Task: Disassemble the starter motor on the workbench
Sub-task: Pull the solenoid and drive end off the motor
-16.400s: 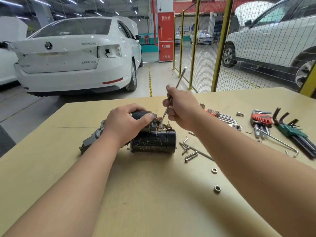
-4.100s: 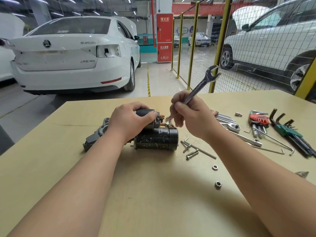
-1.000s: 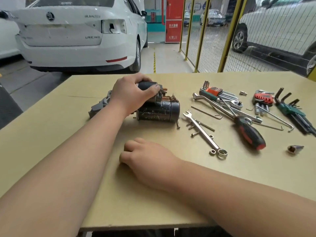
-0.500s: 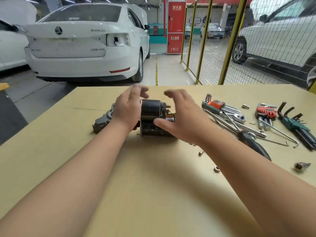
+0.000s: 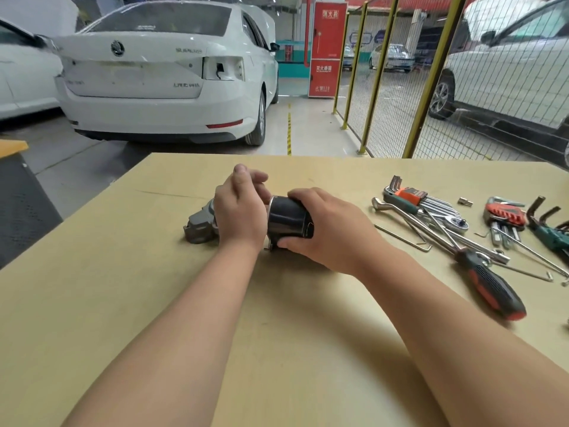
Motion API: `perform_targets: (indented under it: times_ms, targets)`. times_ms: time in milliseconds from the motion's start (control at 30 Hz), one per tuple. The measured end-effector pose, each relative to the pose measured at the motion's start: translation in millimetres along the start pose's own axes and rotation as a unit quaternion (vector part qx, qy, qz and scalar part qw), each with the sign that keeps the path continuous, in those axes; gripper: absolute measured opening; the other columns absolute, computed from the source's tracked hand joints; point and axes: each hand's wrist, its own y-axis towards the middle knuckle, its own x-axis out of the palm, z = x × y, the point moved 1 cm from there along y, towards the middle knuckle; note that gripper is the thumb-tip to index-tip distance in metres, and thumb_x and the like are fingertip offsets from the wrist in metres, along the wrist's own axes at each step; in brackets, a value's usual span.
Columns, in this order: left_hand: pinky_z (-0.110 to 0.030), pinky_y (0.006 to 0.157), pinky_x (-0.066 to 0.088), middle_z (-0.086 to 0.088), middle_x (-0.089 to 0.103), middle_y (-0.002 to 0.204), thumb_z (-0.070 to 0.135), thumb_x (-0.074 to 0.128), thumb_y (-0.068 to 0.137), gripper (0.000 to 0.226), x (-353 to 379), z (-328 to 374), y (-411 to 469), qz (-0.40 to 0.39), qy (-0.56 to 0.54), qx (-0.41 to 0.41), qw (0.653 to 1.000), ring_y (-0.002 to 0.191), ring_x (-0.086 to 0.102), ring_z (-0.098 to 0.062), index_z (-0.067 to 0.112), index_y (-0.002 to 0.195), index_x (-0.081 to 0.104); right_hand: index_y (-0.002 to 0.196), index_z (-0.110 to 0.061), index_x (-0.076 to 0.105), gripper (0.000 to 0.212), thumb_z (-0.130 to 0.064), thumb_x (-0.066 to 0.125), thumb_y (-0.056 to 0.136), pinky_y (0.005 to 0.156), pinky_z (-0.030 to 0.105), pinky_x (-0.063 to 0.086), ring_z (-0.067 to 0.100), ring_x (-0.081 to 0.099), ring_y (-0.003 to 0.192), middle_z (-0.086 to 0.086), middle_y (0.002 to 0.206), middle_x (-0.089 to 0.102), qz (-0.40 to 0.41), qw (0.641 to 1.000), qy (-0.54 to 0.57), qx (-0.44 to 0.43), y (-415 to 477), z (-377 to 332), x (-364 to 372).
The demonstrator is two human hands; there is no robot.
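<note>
Centre frame: starter motor (image 5: 289, 221) lies on its side on the worktop (image 5: 154, 303), grey nose housing (image 5: 200, 224) pointing left. Left hand (image 5: 240, 214) is curled over the mid-section just beside the housing. Right hand (image 5: 326, 232) wraps the black cylindrical body, fingers (image 5: 303, 194) over the top, thumb on the near side. Judgement: dense metal, rigid, likely heavy; the painted shell looks smooth and probably slippery, so a full wrap suits the body, with the cast housing as counter-hold. Screwdriver (image 5: 489, 285) and hex keys (image 5: 412, 195) lie at right.
</note>
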Motion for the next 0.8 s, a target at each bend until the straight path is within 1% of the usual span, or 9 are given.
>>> perform_targets:
  times_ms: [133, 233, 267, 333, 367, 467, 533, 600, 800]
  targets:
    - [-0.029, 0.065, 0.049, 0.015, 0.059, 0.053, 0.041, 0.028, 0.095, 0.044, 1, 3, -1, -0.014, 0.026, 0.018, 0.999, 0.057, 0.058, -0.005, 0.024, 0.073, 0.063, 0.128, -0.026, 0.048, 0.068, -0.055, 0.071, 0.070, 0.076, 0.025, 0.037, 0.018, 0.056, 0.103, -0.006, 0.121, 0.058, 0.013, 1.000, -0.002, 0.004, 0, 0, -2]
    - [-0.018, 0.066, 0.047, 0.015, 0.063, 0.066, 0.043, 0.030, 0.096, 0.039, -11, -3, -5, -0.114, 0.080, 0.062, 0.988, 0.068, 0.060, 0.003, 0.033, 0.077, 0.062, 0.126, -0.025, 0.051, 0.066, -0.052, 0.072, 0.069, 0.078, 0.024, 0.039, 0.017, 0.057, 0.100, -0.006, 0.116, 0.061, 0.022, 0.999, 0.018, 0.016, -1, 3, -6]
    - [-0.020, 0.072, 0.048, 0.015, 0.063, 0.071, 0.046, 0.028, 0.096, 0.040, -16, -6, -7, -0.163, 0.102, 0.055, 0.980, 0.077, 0.062, 0.002, 0.035, 0.077, 0.062, 0.124, -0.025, 0.053, 0.064, -0.050, 0.073, 0.069, 0.079, 0.023, 0.041, 0.016, 0.058, 0.097, -0.006, 0.113, 0.063, 0.024, 0.998, 0.045, 0.027, -1, 6, -10]
    - [-0.033, 0.094, 0.044, 0.016, 0.064, 0.077, 0.054, 0.025, 0.094, 0.044, -22, -8, -11, -0.242, 0.143, 0.032, 0.959, 0.095, 0.060, -0.001, 0.037, 0.077, 0.063, 0.119, -0.025, 0.058, 0.057, -0.046, 0.074, 0.069, 0.078, 0.025, 0.047, 0.012, 0.061, 0.089, -0.009, 0.102, 0.066, 0.018, 0.992, 0.114, 0.057, -1, 14, -20]
    - [-0.037, 0.098, 0.041, 0.016, 0.065, 0.080, 0.059, 0.025, 0.092, 0.046, -22, -7, -12, -0.272, 0.162, 0.034, 0.948, 0.096, 0.059, -0.001, 0.037, 0.082, 0.064, 0.117, -0.026, 0.059, 0.053, -0.045, 0.074, 0.069, 0.076, 0.025, 0.048, 0.009, 0.062, 0.085, -0.012, 0.097, 0.066, 0.007, 0.987, 0.144, 0.074, 0, 20, -25]
    - [-0.037, 0.087, 0.046, 0.010, 0.067, 0.099, 0.074, 0.033, 0.075, 0.060, -13, -1, -12, -0.338, 0.275, 0.060, 0.898, 0.097, 0.060, -0.013, 0.033, 0.112, 0.058, 0.106, -0.029, 0.062, 0.038, -0.043, 0.074, 0.073, 0.067, 0.020, 0.049, 0.002, 0.063, 0.075, -0.013, 0.086, 0.066, -0.042, 0.968, 0.221, 0.114, 6, 37, -35]
    - [-0.034, 0.080, 0.047, 0.014, 0.062, 0.098, 0.077, 0.047, 0.058, 0.071, -7, 1, -13, -0.344, 0.348, 0.056, 0.870, 0.094, 0.059, -0.015, 0.037, 0.116, 0.048, 0.102, -0.031, 0.062, 0.030, -0.043, 0.071, 0.076, 0.062, 0.016, 0.047, 0.000, 0.063, 0.071, -0.013, 0.082, 0.066, -0.055, 0.962, 0.236, 0.124, 9, 43, -34]
    - [-0.033, 0.079, 0.047, 0.015, 0.058, 0.095, 0.079, 0.052, 0.051, 0.074, -2, 1, -16, -0.322, 0.372, 0.046, 0.869, 0.095, 0.056, -0.016, 0.039, 0.112, 0.044, 0.102, -0.031, 0.062, 0.027, -0.043, 0.068, 0.079, 0.060, 0.018, 0.046, 0.002, 0.063, 0.071, -0.012, 0.082, 0.066, -0.043, 0.962, 0.236, 0.129, 12, 46, -31]
    - [-0.042, 0.083, 0.050, 0.009, 0.064, 0.092, 0.067, 0.052, 0.065, 0.051, 2, -5, -20, -0.260, 0.342, 0.054, 0.901, 0.095, 0.058, -0.024, 0.035, 0.104, 0.051, 0.101, -0.029, 0.064, 0.029, -0.044, 0.068, 0.077, 0.057, 0.015, 0.045, 0.000, 0.062, 0.069, -0.011, 0.080, 0.067, -0.035, 0.964, 0.231, 0.127, 12, 51, -29]
